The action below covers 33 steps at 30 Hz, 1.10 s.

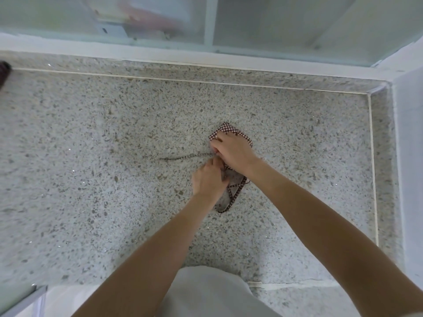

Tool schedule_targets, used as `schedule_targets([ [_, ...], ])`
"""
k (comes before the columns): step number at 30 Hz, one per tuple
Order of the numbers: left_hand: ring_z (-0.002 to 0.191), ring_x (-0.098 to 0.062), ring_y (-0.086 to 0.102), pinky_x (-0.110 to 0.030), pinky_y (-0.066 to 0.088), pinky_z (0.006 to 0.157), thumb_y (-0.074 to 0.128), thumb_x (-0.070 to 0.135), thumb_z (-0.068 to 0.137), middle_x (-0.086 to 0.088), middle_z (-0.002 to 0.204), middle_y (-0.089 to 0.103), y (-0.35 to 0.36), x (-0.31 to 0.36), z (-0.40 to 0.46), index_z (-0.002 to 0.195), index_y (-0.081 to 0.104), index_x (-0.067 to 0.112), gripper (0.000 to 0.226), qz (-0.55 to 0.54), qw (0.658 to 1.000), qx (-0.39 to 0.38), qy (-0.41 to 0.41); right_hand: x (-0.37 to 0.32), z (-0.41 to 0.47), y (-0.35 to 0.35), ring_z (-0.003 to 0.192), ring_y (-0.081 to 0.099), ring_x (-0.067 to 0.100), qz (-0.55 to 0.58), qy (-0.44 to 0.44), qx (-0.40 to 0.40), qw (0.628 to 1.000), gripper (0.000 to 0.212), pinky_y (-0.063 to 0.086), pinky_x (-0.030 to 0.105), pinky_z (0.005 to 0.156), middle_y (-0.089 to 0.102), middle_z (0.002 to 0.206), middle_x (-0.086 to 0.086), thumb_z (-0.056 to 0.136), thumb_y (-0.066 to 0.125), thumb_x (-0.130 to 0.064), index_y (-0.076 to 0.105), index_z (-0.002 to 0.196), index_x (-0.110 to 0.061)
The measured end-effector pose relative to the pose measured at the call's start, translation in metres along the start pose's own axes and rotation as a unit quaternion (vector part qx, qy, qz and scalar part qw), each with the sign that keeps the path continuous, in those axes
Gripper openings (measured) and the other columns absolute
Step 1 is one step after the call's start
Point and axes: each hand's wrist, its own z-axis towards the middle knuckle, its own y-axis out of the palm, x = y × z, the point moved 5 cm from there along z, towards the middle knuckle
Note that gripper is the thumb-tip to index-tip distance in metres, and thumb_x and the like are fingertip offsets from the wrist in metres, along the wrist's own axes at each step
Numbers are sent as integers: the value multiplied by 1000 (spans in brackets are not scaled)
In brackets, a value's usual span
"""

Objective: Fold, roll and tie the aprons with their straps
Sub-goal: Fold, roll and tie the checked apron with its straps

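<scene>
A small rolled apron (225, 130) in red-and-white check lies on the speckled stone floor (91, 156), right of centre. My right hand (233, 152) covers the roll and grips it from above, fingers curled at its left side. My left hand (209, 179) sits just below and left of it, pinching a strap where it meets the roll. One thin strap (183, 157) trails left across the floor. Another strap (233, 197) loops toward me beneath the hands. The knot area between the hands is hidden.
A white ledge and frosted glass panels (206, 26) run along the far side, and a white wall (409, 156) closes the right. A dark checked cloth (4, 72) peeks in at the far left edge. My light-coloured clothing (212, 294) fills the bottom centre.
</scene>
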Motion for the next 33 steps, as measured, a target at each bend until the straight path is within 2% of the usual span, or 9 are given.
schedule_targets([
  [4,81,-16,62,-27,49,64,50,33,94,2,97,66,-8,-13,0,112,57,24,21,0,1000,22,8,9,-10,-3,88,56,29,-25,0,-19,1000,11,46,40,69,58,100,10,85,57,-4,62,93,-9],
  [11,106,-21,51,-33,46,81,40,30,98,-2,112,57,-33,-41,15,116,56,19,26,18,998,42,51,-1,-25,4,111,51,26,-147,-27,-65,987,30,40,35,91,54,120,11,92,46,-6,52,122,-8],
  [17,81,-16,59,-29,46,63,42,30,97,2,96,64,-47,-39,19,108,58,21,21,-77,995,52,38,1,-18,3,86,59,27,17,99,-67,993,17,45,35,66,61,98,10,98,39,-17,48,109,-7],
  [20,80,-11,61,-31,53,68,49,33,94,8,91,65,-54,-32,13,101,63,27,17,-120,988,82,49,4,-18,5,86,59,22,91,110,-79,987,16,47,33,71,62,97,3,92,51,-26,52,104,-14],
  [23,69,-4,55,-26,47,75,51,33,94,13,82,61,-61,-24,7,98,67,23,19,-164,977,113,80,6,-17,6,78,59,19,161,122,-54,978,12,47,32,69,64,86,0,92,54,-26,58,93,-15],
  [26,48,5,46,-11,42,53,44,18,97,9,84,65,-63,-30,7,102,64,16,21,-275,952,125,56,9,-18,6,65,55,11,232,131,-43,963,15,43,29,66,62,73,-2,91,57,-23,67,88,-12],
  [27,50,5,48,-8,39,48,43,11,96,7,91,67,-59,-35,9,106,63,16,23,-299,947,112,36,10,-19,5,63,52,7,256,130,-47,957,13,42,28,66,61,72,-5,90,60,-22,68,88,-12],
  [29,72,3,58,-6,43,57,46,4,93,5,100,67,-51,-42,13,106,64,18,27,-299,952,65,17,9,-20,0,70,56,6,290,116,-48,949,7,44,24,72,64,79,-5,84,68,-17,70,89,-12],
  [33,83,-6,64,-23,54,76,62,10,85,7,91,70,-37,-38,17,95,67,20,15,-295,955,5,38,5,-20,-6,79,61,16,274,76,-21,959,12,47,31,76,70,83,2,76,71,-1,72,82,-12],
])
